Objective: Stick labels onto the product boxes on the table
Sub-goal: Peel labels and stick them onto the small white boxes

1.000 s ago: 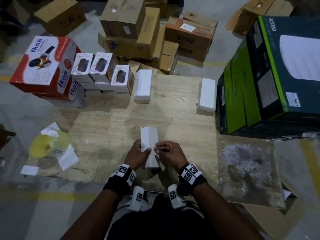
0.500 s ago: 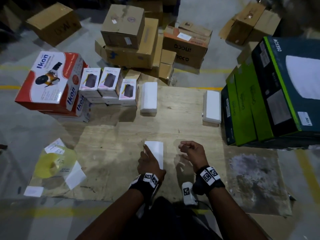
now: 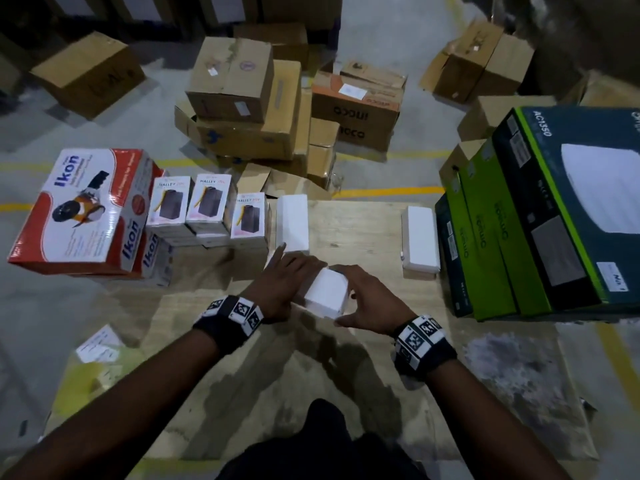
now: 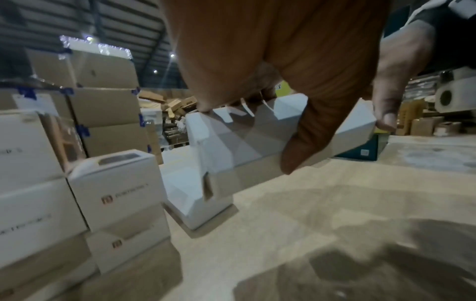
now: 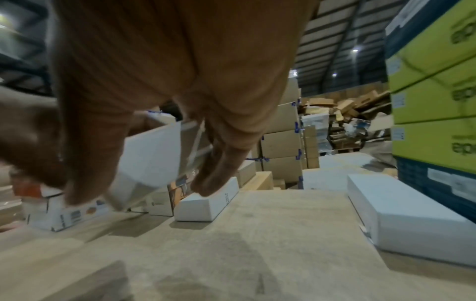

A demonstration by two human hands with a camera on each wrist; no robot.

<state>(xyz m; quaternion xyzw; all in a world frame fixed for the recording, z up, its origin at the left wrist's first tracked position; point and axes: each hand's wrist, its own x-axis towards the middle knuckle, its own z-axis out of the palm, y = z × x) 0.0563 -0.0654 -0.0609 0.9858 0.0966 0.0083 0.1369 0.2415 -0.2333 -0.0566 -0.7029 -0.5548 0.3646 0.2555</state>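
Both hands now lift a small white product box (image 3: 325, 294) clear of the plywood table (image 3: 363, 375), where half a second ago it lay flat under the left hand alone while the right hovered curled beside it. The left hand (image 3: 284, 284) grips the box's left side, thumb underneath; the right hand (image 3: 367, 306) curls thumb and fingers round its right end. The box hangs tilted above the tabletop, just short of a second white box (image 3: 292, 223) lying beyond it. No label shows on the visible faces. Judging by the lift, this box is being turned or moved on toward the others.
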